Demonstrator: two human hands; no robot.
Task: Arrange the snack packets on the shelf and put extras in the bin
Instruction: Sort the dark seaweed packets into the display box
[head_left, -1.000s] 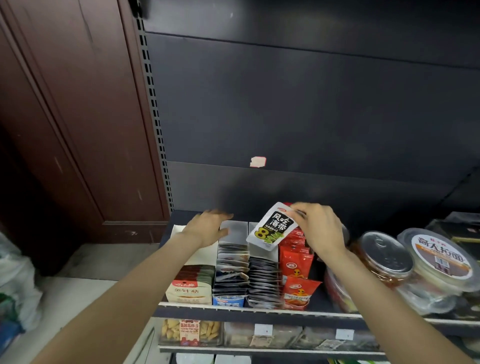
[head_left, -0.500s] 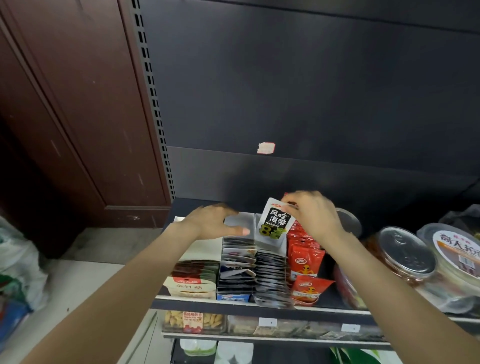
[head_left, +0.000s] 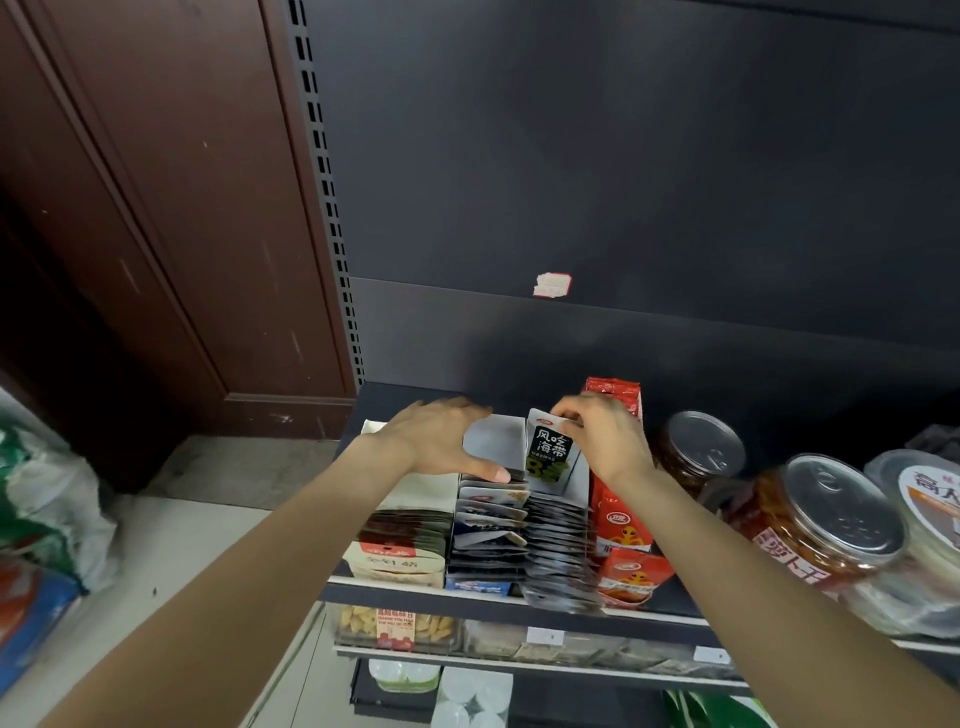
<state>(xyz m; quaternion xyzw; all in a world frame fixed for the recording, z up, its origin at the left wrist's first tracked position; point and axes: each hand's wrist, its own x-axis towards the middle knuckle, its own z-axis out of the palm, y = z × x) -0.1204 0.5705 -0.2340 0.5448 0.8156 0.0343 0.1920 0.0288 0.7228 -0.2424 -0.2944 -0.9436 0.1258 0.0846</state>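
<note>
My right hand pinches the top of a small black-and-white seaweed snack packet, held upright at the back of a row of like packets in a display box on the shelf. My left hand rests over the neighbouring box, its thumb touching the back of a second row of packets. Red snack packets stand just right of my right wrist.
A beige box of dark packets sits at the shelf's left end. Clear jars with metal lids crowd the right side. Lower shelves hold more snacks. Plastic bags lie on the floor at left beside a brown door.
My right hand has lowered the seaweed packet from a tilted hold into an upright position at the back of its row. My left hand has shifted slightly right over the boxes.
</note>
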